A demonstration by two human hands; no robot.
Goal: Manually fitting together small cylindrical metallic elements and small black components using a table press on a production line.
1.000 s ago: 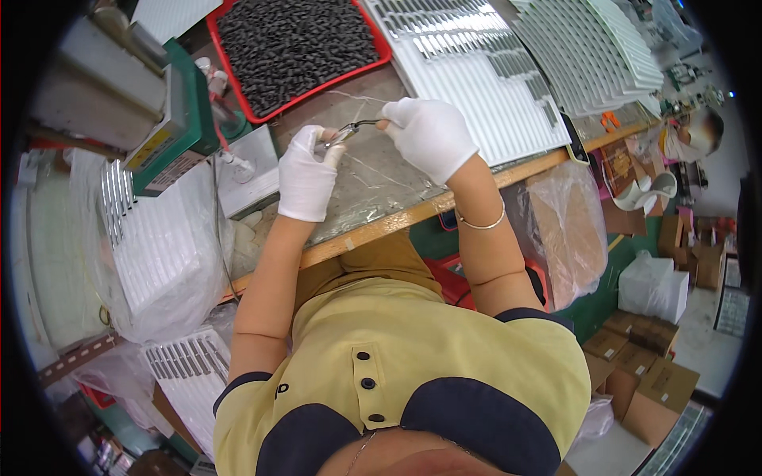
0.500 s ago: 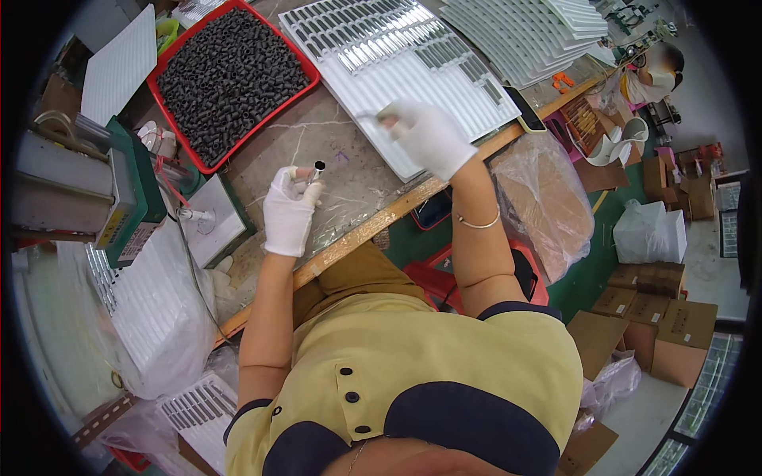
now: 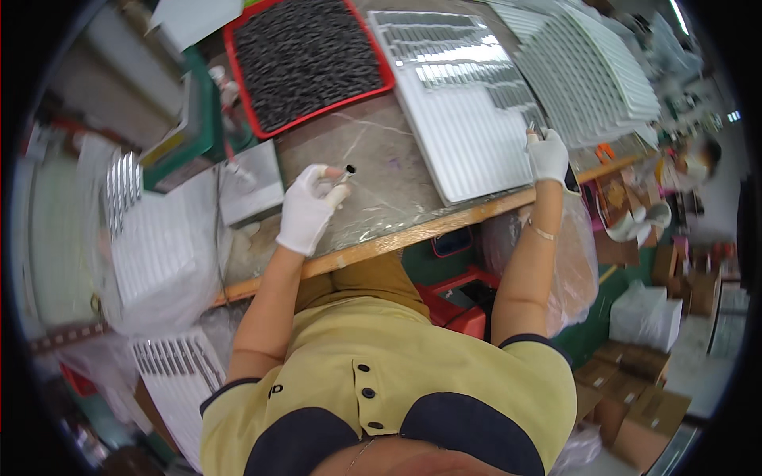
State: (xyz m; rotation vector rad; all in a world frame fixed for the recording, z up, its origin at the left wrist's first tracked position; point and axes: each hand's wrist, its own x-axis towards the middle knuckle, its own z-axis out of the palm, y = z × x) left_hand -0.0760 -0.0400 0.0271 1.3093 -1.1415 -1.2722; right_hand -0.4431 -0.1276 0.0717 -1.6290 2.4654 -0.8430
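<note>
- left hand (image 3: pixel 308 208), in a white glove, is closed around a small dark-tipped tube (image 3: pixel 347 171), holding it upright above the bare tabletop (image 3: pixel 381 170), near the front edge.
- right hand (image 3: pixel 548 155), also gloved, is out at the right edge of the white ribbed tray (image 3: pixel 460 127), fingers pinched on a thin metal tool (image 3: pixel 533 128); whether the tool holds a part, i cannot tell.
- red tray (image 3: pixel 305 59) of small dark parts lies beyond the left hand, well apart from it.
- more white trays (image 3: pixel 587 71) are stacked to the right.
- step in hand, by my reading: one tube is picked up and the right hand is working at a tray slot.
- next move seems to call for bringing tube and tool together, or lining the tube up with a groove; narrow grooves ask for a steady, square approach.
</note>
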